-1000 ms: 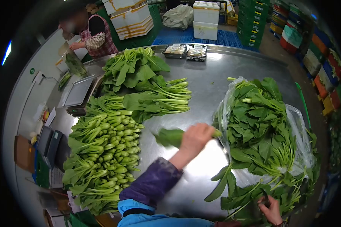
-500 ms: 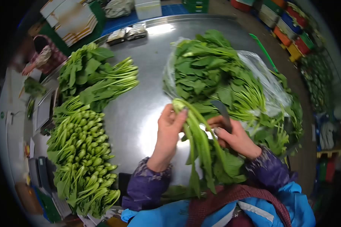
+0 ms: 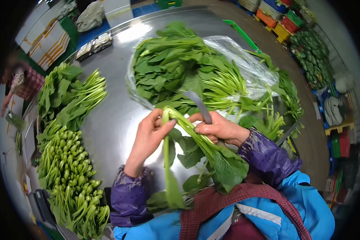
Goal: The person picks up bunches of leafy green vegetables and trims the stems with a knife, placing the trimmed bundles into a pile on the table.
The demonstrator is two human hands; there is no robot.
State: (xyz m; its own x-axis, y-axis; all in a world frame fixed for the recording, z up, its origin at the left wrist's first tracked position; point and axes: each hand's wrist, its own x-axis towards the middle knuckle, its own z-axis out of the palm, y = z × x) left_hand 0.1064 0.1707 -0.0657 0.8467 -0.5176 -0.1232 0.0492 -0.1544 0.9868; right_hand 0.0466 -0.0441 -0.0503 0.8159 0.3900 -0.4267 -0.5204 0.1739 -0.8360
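My left hand (image 3: 148,134) pinches the pale stem end of a leafy green stalk (image 3: 196,144) held over the steel table (image 3: 108,120). My right hand (image 3: 218,129) grips a knife (image 3: 199,105) with its grey blade pointing up and away, and also touches the stalk's stems. The stalk's leaves hang down toward my chest. Just beyond my hands lies a big pile of leafy greens (image 3: 188,70) on a clear plastic bag (image 3: 244,64).
Trimmed greens lie in rows at the left: a leafy stack (image 3: 74,94) and a long heap of bok choy (image 3: 70,168). Another person (image 3: 22,82) works at the far left. Coloured crates (image 3: 282,20) and boxes stand beyond the table. Loose leaves lie at the right edge.
My view has shifted right and down. Both hands have moved slightly left with the stalk; my left hand's grip is now at the stem tip, and an outer leaf hangs loose.
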